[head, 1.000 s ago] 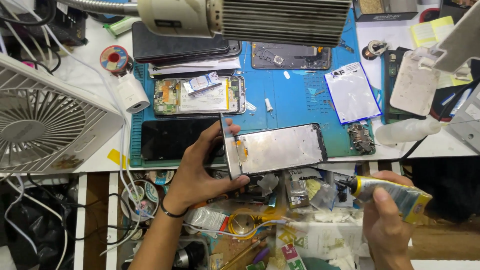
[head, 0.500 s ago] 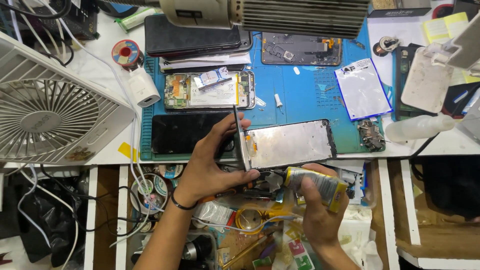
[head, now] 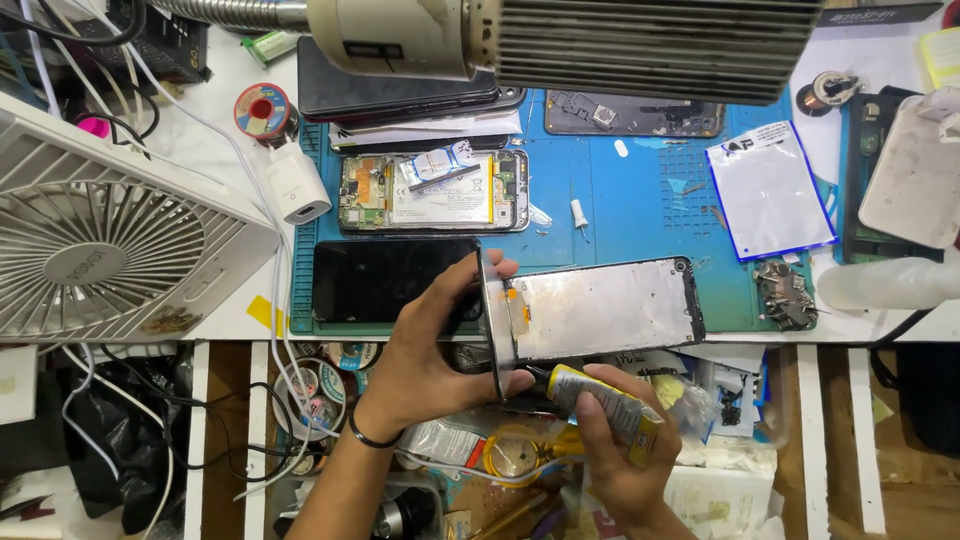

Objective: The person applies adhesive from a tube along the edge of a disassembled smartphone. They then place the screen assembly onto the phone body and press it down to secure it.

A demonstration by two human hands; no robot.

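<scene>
Glue tube (head: 605,402) risen to screen's edge in right hand (head: 615,455), left hand (head: 430,350) gripping one phone screen (head: 595,308), two hands

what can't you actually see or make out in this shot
Head view only:
- Tip of the yellow glue tube in the right hand: hidden behind the phone frame edge.
- Left hand covers the right end of the black screen.
- Lamp head hides the upper mat and is cut off at the top.
- White fan: cut off at the left edge.
- Drawer clutter: too jumbled to identify.
</scene>
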